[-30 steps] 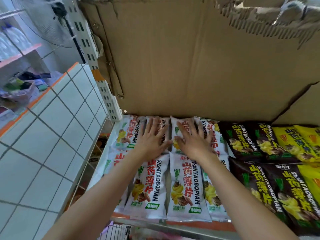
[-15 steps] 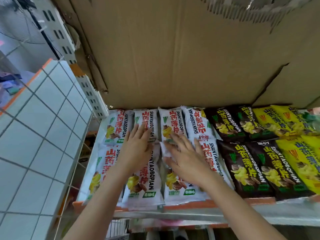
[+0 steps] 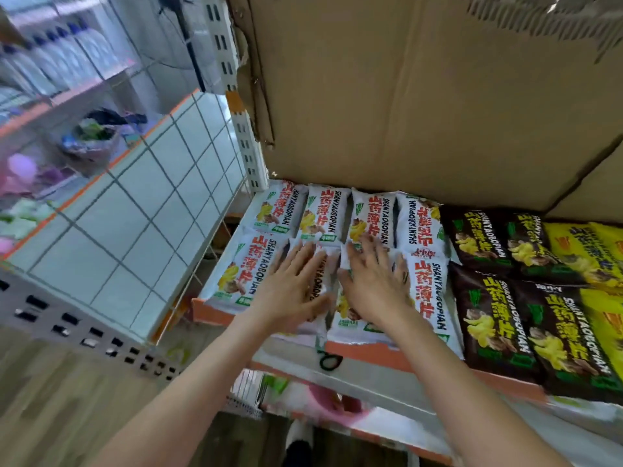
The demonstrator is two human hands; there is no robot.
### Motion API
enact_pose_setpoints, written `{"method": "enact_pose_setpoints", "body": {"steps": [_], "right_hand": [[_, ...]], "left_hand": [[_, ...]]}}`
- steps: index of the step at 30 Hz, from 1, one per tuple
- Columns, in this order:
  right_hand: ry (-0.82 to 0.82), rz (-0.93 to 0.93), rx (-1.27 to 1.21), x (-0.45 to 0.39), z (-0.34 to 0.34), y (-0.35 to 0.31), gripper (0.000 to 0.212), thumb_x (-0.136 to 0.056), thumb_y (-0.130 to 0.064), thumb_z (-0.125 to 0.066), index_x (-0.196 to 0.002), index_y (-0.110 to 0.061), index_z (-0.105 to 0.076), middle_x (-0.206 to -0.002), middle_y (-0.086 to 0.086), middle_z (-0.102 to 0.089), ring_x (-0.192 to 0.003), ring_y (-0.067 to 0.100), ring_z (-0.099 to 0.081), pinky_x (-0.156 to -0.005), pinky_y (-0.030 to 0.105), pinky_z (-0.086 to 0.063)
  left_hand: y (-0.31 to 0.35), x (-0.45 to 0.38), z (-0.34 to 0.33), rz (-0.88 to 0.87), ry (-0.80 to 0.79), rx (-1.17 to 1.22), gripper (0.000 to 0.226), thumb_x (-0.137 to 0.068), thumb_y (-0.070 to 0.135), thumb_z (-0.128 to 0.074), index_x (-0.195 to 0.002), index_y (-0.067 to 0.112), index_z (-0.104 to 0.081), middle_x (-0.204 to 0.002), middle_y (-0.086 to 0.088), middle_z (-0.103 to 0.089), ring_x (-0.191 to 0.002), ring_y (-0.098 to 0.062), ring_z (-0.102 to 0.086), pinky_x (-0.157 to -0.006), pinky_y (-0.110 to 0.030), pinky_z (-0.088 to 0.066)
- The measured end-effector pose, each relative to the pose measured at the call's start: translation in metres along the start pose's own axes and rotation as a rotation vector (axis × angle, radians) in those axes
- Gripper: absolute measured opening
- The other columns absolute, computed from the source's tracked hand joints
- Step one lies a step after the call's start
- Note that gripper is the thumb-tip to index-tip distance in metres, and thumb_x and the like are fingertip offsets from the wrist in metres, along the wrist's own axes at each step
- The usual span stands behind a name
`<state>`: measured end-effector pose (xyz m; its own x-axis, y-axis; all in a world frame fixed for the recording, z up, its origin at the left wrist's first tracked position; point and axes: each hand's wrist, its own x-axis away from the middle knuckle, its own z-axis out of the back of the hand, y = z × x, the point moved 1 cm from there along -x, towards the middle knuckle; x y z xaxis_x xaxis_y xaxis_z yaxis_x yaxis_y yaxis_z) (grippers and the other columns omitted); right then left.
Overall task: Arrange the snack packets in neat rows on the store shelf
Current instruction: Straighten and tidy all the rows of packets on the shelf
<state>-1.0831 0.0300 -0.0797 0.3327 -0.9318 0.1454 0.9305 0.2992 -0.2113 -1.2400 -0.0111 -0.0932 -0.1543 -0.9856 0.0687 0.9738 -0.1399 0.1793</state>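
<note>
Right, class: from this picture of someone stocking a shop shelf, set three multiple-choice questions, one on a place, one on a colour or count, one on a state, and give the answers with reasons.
1. Where do the dark brown snack packets lie relative to the white snack packets?
A. To their right
B. To their left
C. Underneath them

2. How many white packets show in the back row?
A. Two
B. Four
C. Seven

3. How are the left hand and right hand placed?
A. Fists clenched in the air
B. Flat, fingers straight, on front-row white packets
C. Gripping the brown cardboard sheet

Answers:
1. A, the dark packets sit between the white ones and the yellow snack packets.
2. B, four lie side by side below the cardboard.
3. B, both palms rest on the packets with fingers extended.
</note>
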Motion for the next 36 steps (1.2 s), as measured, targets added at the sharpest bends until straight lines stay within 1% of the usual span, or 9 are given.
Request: {"method": "enact_pose_setpoints", "body": {"steps": [5,8,14,17,20,26,30,33,36], "right_hand": [[0.031,0.349,0.03,0.002,-0.003,-0.036,0.053,-0.099,-0.044,-0.023,-0.149,-0.027,-0.014,-0.158,0.002,0.01,-0.144,0.022,0.013,-0.117,0.048,0.003],[-0.103,0.294,0.025,-0.001,-0.018,-0.048,0.058,-0.096,-0.053,-0.023,-0.149,-0.029,-0.013,-0.157,0.004,0.01,-0.144,0.024,0.012,-0.114,0.052,-0.002],[-0.217,0.234,0.1,-0.015,-0.003,-0.057,0.056,-0.094,-0.055,-0.025,-0.145,-0.031,-0.023,-0.157,0.007,-0.002,-0.143,0.029,-0.003,-0.112,0.053,-0.007],[0.001,0.281,-0.14,-0.029,0.01,-0.067,0.046,-0.097,-0.041,-0.034,-0.14,-0.024,-0.035,-0.149,0.011,-0.022,-0.136,0.029,-0.022,-0.108,0.045,-0.026],[0.188,0.47,-0.259,-0.042,0.011,-0.081,0.045,-0.099,-0.035,-0.035,-0.143,-0.024,-0.032,-0.153,0.006,-0.021,-0.14,0.024,-0.018,-0.111,0.044,-0.021],[-0.076,0.385,0.005,-0.062,-0.021,-0.088,0.057,-0.096,-0.057,-0.016,-0.148,-0.037,-0.008,-0.155,-0.006,-0.02,-0.142,0.012,-0.015,-0.113,0.05,0.004],[-0.185,0.382,-0.09,-0.068,-0.002,-0.085,0.052,-0.101,-0.044,-0.019,-0.149,-0.024,-0.017,-0.155,-0.002,-0.02,-0.142,0.015,-0.018,-0.115,0.045,-0.006],[-0.091,0.37,-0.083,-0.057,0.019,-0.069,0.045,-0.102,-0.024,-0.023,-0.145,-0.012,-0.029,-0.155,0.002,-0.022,-0.142,0.017,-0.019,-0.114,0.034,-0.017],[-0.014,0.399,0.036,-0.035,0.012,-0.049,0.044,-0.101,-0.029,-0.026,-0.143,-0.017,-0.034,-0.153,0.0,-0.025,-0.14,0.017,-0.022,-0.114,0.035,-0.02]], "left_hand": [[-0.035,0.026,0.017,0.358,0.382,0.189,0.065,-0.093,0.049,-0.04,-0.144,0.011,-0.029,-0.15,-0.015,-0.024,-0.138,-0.031,-0.022,-0.112,-0.038,-0.019],[-0.047,0.037,0.001,0.429,0.211,0.163,0.078,-0.089,0.05,-0.049,-0.148,0.014,-0.013,-0.153,-0.014,-0.015,-0.14,-0.029,-0.016,-0.112,-0.039,-0.019],[-0.052,0.052,-0.014,0.46,0.343,0.196,0.08,-0.08,0.053,-0.048,-0.146,0.033,-0.006,-0.129,-0.016,-0.039,-0.118,-0.032,-0.039,-0.096,-0.042,-0.033],[-0.051,0.055,-0.018,0.43,0.386,0.235,0.08,-0.081,0.049,-0.051,-0.141,0.037,0.0,-0.126,-0.013,-0.035,-0.114,-0.028,-0.037,-0.096,-0.041,-0.031],[-0.054,0.055,-0.022,0.401,0.403,0.227,0.079,-0.078,0.055,-0.042,-0.143,0.034,-0.003,-0.128,-0.01,-0.031,-0.115,-0.026,-0.034,-0.096,-0.041,-0.03],[-0.06,0.063,-0.029,0.307,0.372,0.121,0.077,-0.082,0.072,-0.019,-0.148,0.036,-0.001,-0.148,-0.007,-0.012,-0.136,-0.021,-0.009,-0.111,-0.036,-0.011],[-0.06,0.07,-0.02,0.297,0.265,0.103,0.079,-0.078,0.076,-0.004,-0.147,0.038,0.007,-0.155,-0.004,0.001,-0.142,-0.018,0.007,-0.113,-0.036,0.011],[-0.045,0.07,-0.004,0.34,0.292,0.147,0.082,-0.078,0.071,0.002,-0.149,0.029,-0.005,-0.156,-0.004,-0.004,-0.144,-0.016,0.006,-0.112,-0.033,0.018],[-0.014,0.059,-0.003,0.227,0.354,0.122,0.08,-0.085,0.066,-0.001,-0.15,0.019,-0.005,-0.157,-0.004,-0.005,-0.144,-0.015,0.009,-0.112,-0.031,0.021]]}}
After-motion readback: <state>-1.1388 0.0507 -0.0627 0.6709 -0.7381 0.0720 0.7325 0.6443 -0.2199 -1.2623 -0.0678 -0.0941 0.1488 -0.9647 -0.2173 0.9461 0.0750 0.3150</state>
